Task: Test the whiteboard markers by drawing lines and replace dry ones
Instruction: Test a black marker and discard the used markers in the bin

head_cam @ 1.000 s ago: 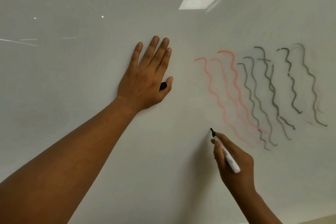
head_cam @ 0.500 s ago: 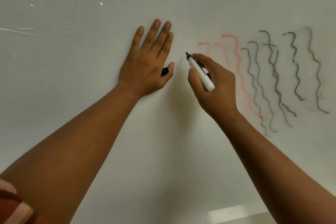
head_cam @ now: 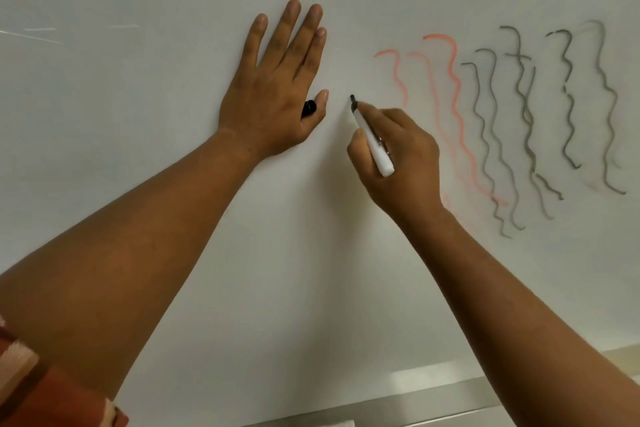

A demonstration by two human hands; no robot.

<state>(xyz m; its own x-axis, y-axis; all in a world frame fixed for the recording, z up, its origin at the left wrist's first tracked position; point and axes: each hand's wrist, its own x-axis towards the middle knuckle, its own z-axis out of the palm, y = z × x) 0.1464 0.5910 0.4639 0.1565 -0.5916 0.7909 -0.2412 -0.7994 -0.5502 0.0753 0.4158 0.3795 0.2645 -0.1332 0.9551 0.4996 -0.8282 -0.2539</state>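
Your two hands were up against a white whiteboard (head_cam: 173, 114), with one marker and one loose cap in view. Your left hand (head_cam: 273, 94) lay flat on the board, its four fingers straight and close together, pointing upward, while the thumb tucked a small black marker cap (head_cam: 309, 108) against the side of the palm. Your right hand (head_cam: 394, 163) gripped a white-barrelled marker (head_cam: 372, 142), fingers curled round the barrel, with the dark tip pointing up and to the left, touching or almost touching the board just right of your left thumb; contact could not be confirmed. No new line showed at the tip. To the right of that hand the board carried wavy vertical test lines: three red wavy lines (head_cam: 453, 87), pale and faded in places, and about six dark grey wavy lines (head_cam: 526, 114) further right, some overlapping. A striped sleeve (head_cam: 41, 388) showed at the lower left corner, and a metal board edge (head_cam: 433, 406) ran along the bottom.
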